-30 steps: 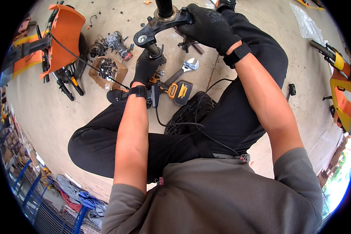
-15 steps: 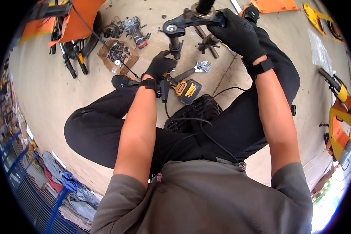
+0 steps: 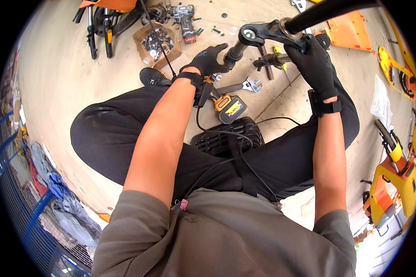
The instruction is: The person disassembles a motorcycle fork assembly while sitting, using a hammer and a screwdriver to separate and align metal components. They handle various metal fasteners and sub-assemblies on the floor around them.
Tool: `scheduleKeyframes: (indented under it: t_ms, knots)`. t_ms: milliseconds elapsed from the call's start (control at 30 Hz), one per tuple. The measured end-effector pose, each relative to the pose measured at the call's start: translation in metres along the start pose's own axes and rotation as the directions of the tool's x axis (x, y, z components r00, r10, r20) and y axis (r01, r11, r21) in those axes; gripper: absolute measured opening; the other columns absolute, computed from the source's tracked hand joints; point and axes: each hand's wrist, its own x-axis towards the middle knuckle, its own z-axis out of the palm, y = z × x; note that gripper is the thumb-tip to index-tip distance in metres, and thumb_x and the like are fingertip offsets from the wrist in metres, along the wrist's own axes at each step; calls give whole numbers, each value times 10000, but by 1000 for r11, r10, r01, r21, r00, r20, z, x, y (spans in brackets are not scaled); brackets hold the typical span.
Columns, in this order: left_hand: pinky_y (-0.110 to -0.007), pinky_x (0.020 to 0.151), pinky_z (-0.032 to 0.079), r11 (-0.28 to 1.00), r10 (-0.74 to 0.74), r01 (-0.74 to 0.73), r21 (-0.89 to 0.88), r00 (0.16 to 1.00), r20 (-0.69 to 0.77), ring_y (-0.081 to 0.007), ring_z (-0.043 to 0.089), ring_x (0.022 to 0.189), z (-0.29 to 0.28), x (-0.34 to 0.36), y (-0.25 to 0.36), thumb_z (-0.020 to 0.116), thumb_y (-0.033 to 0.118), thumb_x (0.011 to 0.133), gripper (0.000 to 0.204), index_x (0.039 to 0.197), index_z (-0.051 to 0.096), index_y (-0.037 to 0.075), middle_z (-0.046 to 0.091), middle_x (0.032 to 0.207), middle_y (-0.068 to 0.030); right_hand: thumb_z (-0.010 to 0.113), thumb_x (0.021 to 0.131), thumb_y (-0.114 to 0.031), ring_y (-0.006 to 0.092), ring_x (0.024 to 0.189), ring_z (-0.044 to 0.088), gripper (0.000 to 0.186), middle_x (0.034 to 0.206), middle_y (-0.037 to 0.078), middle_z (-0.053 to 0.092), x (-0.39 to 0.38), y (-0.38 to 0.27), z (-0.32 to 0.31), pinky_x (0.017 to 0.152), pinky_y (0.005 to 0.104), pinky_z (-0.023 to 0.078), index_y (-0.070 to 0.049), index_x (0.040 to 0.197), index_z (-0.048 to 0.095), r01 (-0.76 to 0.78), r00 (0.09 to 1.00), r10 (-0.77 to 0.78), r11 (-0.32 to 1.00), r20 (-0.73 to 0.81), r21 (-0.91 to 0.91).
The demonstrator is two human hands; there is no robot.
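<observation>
My right hand (image 3: 313, 67), in a black glove, is closed round the right end of a black fork crown (image 3: 270, 33). A long black tube (image 3: 333, 15) rises from the crown toward the upper right. Two short metal tubes hang below it, the left tube (image 3: 236, 51) and the right tube (image 3: 278, 59). My gloved left hand (image 3: 206, 62) is open beside the lower end of the left tube, fingers and thumb apart; whether it touches is hard to tell. Below that hand lie an adjustable wrench (image 3: 251, 85) and a yellow-and-black cordless power tool (image 3: 231, 109), its front part hidden.
A cardboard box (image 3: 169, 62) of small hardware lies at the far left, with a grey cordless drill (image 3: 186, 24) behind it. A yellow-handled screwdriver (image 3: 279, 51) is beyond the tubes. Orange panels (image 3: 349, 31) and yellow bike parts (image 3: 386, 191) lie right. A black ribbed object (image 3: 229, 138) sits between my legs.
The fork crown has swung right and tilted, its long tube now slanting toward the upper right. My right hand moved with it. My left hand's fingers have spread. The whole view has shifted.
</observation>
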Motion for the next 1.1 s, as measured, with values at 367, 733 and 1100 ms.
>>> scheduleKeyframes:
  t_ms: [367,733,1100]
  knots:
    - [-380,943,521,995,-19,36,-92,983,181,-259,677,1055,-24,-2,45,847,187,705,710,1363,582,207,718,1145,-64,725,859,-324,342,838,699,363,872,162,716,1,-8,-2,734,418,526,-15,1024,632,32,999,-31,996,-9,81]
    - [-414,912,520,994,-22,35,-105,992,121,-321,667,1063,1,10,22,910,298,676,656,1236,619,118,715,1116,-113,746,855,-277,332,762,692,306,810,137,706,-1,-6,3,678,416,524,-27,976,617,118,988,-118,993,-98,-1]
    - [-404,854,532,993,-7,-14,-115,984,-177,-317,686,955,27,-5,30,860,291,732,509,1128,631,67,718,1015,-136,766,817,-323,322,741,696,340,779,139,703,1,-4,7,669,414,530,-33,933,632,69,987,-75,996,-143,-47]
